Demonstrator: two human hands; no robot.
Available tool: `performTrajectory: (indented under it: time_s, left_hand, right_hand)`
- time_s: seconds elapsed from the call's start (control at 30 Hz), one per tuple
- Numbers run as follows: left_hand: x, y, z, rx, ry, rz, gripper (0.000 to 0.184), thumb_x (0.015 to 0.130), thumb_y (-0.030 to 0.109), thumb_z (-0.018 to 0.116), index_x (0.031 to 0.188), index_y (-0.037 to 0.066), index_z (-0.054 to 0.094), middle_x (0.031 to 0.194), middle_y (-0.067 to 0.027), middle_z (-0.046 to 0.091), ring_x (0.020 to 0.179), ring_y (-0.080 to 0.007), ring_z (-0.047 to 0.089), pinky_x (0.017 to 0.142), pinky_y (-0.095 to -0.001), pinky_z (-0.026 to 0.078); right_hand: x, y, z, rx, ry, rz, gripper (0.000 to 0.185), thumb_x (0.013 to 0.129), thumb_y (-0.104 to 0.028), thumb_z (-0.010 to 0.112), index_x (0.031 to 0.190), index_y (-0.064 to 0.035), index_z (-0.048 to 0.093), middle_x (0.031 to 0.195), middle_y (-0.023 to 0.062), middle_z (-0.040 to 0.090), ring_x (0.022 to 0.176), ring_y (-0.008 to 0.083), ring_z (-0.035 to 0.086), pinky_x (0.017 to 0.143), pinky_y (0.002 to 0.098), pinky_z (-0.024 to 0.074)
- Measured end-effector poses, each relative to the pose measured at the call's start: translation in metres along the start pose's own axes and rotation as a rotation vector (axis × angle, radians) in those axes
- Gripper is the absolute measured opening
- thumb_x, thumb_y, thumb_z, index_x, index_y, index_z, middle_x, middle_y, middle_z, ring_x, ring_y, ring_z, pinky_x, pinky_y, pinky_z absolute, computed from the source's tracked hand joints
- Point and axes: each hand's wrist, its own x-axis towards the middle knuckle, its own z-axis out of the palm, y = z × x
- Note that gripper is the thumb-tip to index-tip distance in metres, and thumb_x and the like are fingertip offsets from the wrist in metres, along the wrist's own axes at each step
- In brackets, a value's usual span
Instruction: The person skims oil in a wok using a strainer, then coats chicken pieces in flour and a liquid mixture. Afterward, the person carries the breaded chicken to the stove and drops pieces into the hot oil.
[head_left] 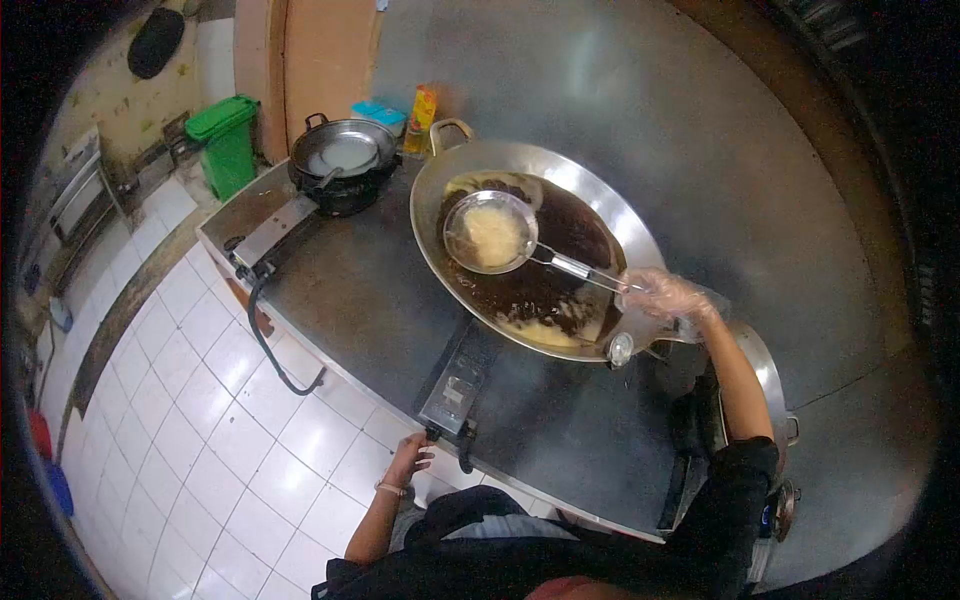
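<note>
My right hand (660, 295), in a clear plastic glove, grips the long wire handle of a skimmer (490, 232). The skimmer's round basket holds a pale yellow clump and is over the dark oil (570, 240) in a large wok (520, 158). Pale foam floats at the oil's edges. Below that hand, a small round shiny piece (620, 348) sits at the wok's rim; its kind is unclear. At the counter's front edge, my left hand (408, 462) has its fingers curled at the stove knob (433, 433) of the burner under the wok.
A dark pan (345, 170) with a metal strainer and whitish contents stands on the far-left burner. Behind it are a blue box (379, 116) and a yellow pack (422, 105). Another metal pan (762, 375) is beside my right arm. A green bin (228, 150) stands on the tiled floor.
</note>
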Motion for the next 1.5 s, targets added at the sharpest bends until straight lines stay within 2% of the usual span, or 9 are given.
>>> performTrajectory:
  time_s: [0.1, 0.2, 0.43, 0.8, 1.13, 1.23, 1.3, 1.4, 1.5]
  left_hand:
    - [0.002, -0.002, 0.001, 0.018, -0.003, -0.019, 0.042, 0.089, 0.044, 0.054, 0.112, 0.009, 0.053, 0.096, -0.0032, 0.06, 0.076, -0.0162, 0.061, 0.059, -0.0275, 0.049]
    - [-0.001, -0.002, 0.001, -0.064, -0.054, -0.074, 0.042, 0.089, 0.041, 0.055, 0.116, 0.009, 0.051, 0.097, -0.0034, 0.061, 0.077, -0.0169, 0.062, 0.06, -0.0286, 0.05]
    - [-0.003, 0.0, 0.003, -0.046, -0.075, -0.038, 0.039, 0.087, 0.04, 0.059, 0.109, 0.009, 0.051, 0.098, -0.0043, 0.061, 0.079, -0.0172, 0.063, 0.06, -0.028, 0.05]
    - [-0.006, 0.006, 0.005, -0.034, -0.073, -0.035, 0.037, 0.088, 0.04, 0.059, 0.103, 0.007, 0.055, 0.099, -0.0044, 0.06, 0.08, -0.0174, 0.063, 0.06, -0.0269, 0.05]
    - [-0.016, 0.005, 0.02, -0.024, -0.014, 0.063, 0.042, 0.086, 0.03, 0.064, 0.112, 0.003, 0.046, 0.095, -0.0075, 0.063, 0.077, -0.0204, 0.065, 0.058, -0.0288, 0.053]
    - [-0.009, -0.009, 0.028, -0.003, 0.07, 0.189, 0.039, 0.086, 0.025, 0.064, 0.112, 0.003, 0.046, 0.091, -0.0095, 0.065, 0.069, -0.0214, 0.066, 0.053, -0.0291, 0.052]
    - [-0.009, -0.013, 0.031, 0.049, 0.142, 0.304, 0.037, 0.086, 0.023, 0.063, 0.112, 0.003, 0.046, 0.088, -0.0103, 0.065, 0.063, -0.0214, 0.066, 0.05, -0.0297, 0.051]
    - [-0.012, -0.007, 0.03, 0.479, 0.227, 0.556, 0.034, 0.085, 0.02, 0.063, 0.11, 0.003, 0.046, 0.082, -0.0118, 0.066, 0.054, -0.0211, 0.065, 0.046, -0.0315, 0.05]
    - [-0.002, -0.013, 0.022, 0.673, 0.304, 0.704, 0.033, 0.085, 0.02, 0.063, 0.107, 0.002, 0.047, 0.08, -0.0128, 0.066, 0.052, -0.0212, 0.065, 0.045, -0.0331, 0.05]
  right_hand:
    - [-0.019, 0.018, -0.024, -0.102, 0.1, 0.042, 0.025, 0.087, -0.032, 0.062, 0.099, -0.0113, 0.057, 0.071, -0.0002, 0.053, 0.049, 0.0065, 0.044, 0.038, 0.0218, 0.0347]
    - [-0.032, 0.028, -0.041, -0.421, 0.371, 0.007, 0.037, 0.086, -0.031, 0.059, 0.107, -0.0001, 0.054, 0.098, 0.0185, 0.063, 0.097, 0.0302, 0.06, 0.076, 0.0421, 0.0478]
    - [-0.032, 0.079, -0.046, -0.94, 0.613, 0.229, 0.033, 0.089, -0.032, 0.052, 0.102, -0.0019, 0.056, 0.101, 0.0235, 0.06, 0.093, 0.0406, 0.057, 0.08, 0.0483, 0.0444]
    - [-0.02, 0.07, -0.027, -0.802, 0.112, -0.037, 0.038, 0.083, -0.033, 0.06, 0.108, -0.0038, 0.056, 0.105, 0.021, 0.06, 0.1, 0.0355, 0.057, 0.084, 0.0435, 0.0457]
    - [-0.023, 0.018, 0.009, -0.259, 0.031, 0.096, 0.044, 0.084, -0.046, 0.061, 0.107, -0.0089, 0.057, 0.11, 0.0117, 0.061, 0.097, 0.0262, 0.058, 0.083, 0.0396, 0.0471]
    - [-0.026, 0.0, 0.011, -0.073, -0.035, 0.067, 0.036, 0.085, -0.04, 0.062, 0.105, -0.0101, 0.056, 0.093, 0.0063, 0.062, 0.076, 0.0161, 0.059, 0.064, 0.0322, 0.0496]
    - [-0.026, -0.003, 0.011, 0.035, -0.067, 0.14, 0.026, 0.087, -0.032, 0.062, 0.101, -0.0114, 0.055, 0.072, -0.001, 0.056, 0.051, 0.0063, 0.046, 0.042, 0.0229, 0.0385]
    - [-0.018, 0.017, 0.013, 0.121, -0.097, 0.062, 0.02, 0.088, -0.027, 0.062, 0.1, -0.0121, 0.055, 0.059, -0.0062, 0.047, 0.04, 0.0009, 0.032, 0.033, 0.02, 0.0244]
    - [-0.021, 0.02, 0.013, 0.163, -0.113, 0.033, 0.02, 0.088, -0.026, 0.062, 0.1, -0.0117, 0.055, 0.059, -0.0059, 0.047, 0.04, 0.0012, 0.033, 0.033, 0.0197, 0.0249]
